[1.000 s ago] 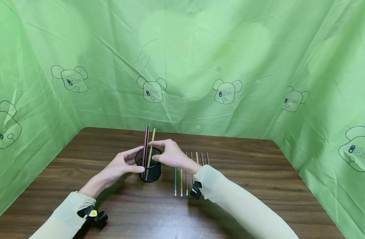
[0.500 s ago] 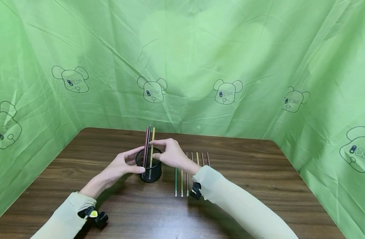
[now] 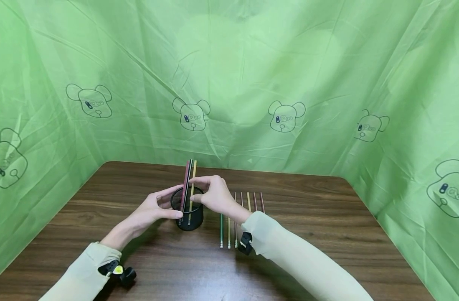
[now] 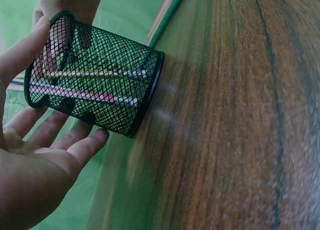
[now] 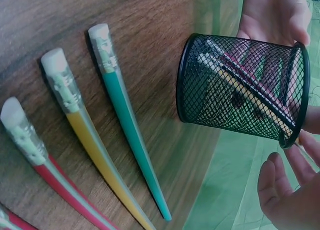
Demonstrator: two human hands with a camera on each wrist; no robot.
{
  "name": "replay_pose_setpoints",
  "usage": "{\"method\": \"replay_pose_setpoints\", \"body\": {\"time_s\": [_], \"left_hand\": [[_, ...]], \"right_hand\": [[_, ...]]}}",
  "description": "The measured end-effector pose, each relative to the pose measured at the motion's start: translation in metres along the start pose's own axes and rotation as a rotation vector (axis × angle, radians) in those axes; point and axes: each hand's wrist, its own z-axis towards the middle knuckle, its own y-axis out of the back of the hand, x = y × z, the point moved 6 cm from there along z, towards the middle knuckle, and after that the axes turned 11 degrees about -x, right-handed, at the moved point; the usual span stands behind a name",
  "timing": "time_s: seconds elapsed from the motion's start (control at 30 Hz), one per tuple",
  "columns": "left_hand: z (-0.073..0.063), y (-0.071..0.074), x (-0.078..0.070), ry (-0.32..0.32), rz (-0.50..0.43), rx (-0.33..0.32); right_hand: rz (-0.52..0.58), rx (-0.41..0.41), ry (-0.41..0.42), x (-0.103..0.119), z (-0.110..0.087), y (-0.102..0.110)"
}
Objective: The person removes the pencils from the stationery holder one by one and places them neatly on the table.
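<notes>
Mesh cup (image 3: 195, 221): black wire, diamond weave, round, smooth solid rims; stood upright on the counter (image 3: 176, 267), left of the pencil row.
Yellow pencil (image 3: 194, 171): slim, straight, leaning slightly inside the cup, pale end down near the base.
Cupmates: maroon pencil (image 3: 185, 188) and black pencil (image 3: 188, 184), leaning side by side, tops well above the rim.
Left hand (image 3: 155, 205): fingers and thumb clamped round the cup.
Right hand (image 3: 216, 194): index finger and thumb pinched on the yellow pencil, just above the rim.
Pencil row: flat-faced shafts, metal ferrules, white erasers; green pencil (image 5: 130, 125) lay nearest the cup.
Hidden: right arm in pale sleeve (image 3: 308, 255) covered mid-row, so no sure count; mesh blurred the lower shafts; a red pencil was cut off at the right wrist view's corner.
Surface: dark brown wood grain, soft glare at the near side.
Room: creased green cloth (image 3: 229, 62) on the visible sides, printed with outlined round-eared heads.
</notes>
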Motion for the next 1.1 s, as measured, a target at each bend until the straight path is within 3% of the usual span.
{"method": "replay_pose_setpoints", "body": {"time_s": [0.37, 0.67, 1.1], "left_hand": [[0.001, 0.000, 0.000, -0.006, 0.002, -0.005], [0.001, 0.001, 0.000, -0.010, 0.007, -0.009], [0.002, 0.000, 0.001, -0.014, 0.015, -0.011]], "right_hand": [[0.066, -0.124, 0.019, 0.001, 0.005, 0.016], [0.104, -0.118, -0.015, 0.005, 0.007, 0.025], [0.139, -0.169, 0.029, 0.015, 0.011, 0.042]]}}
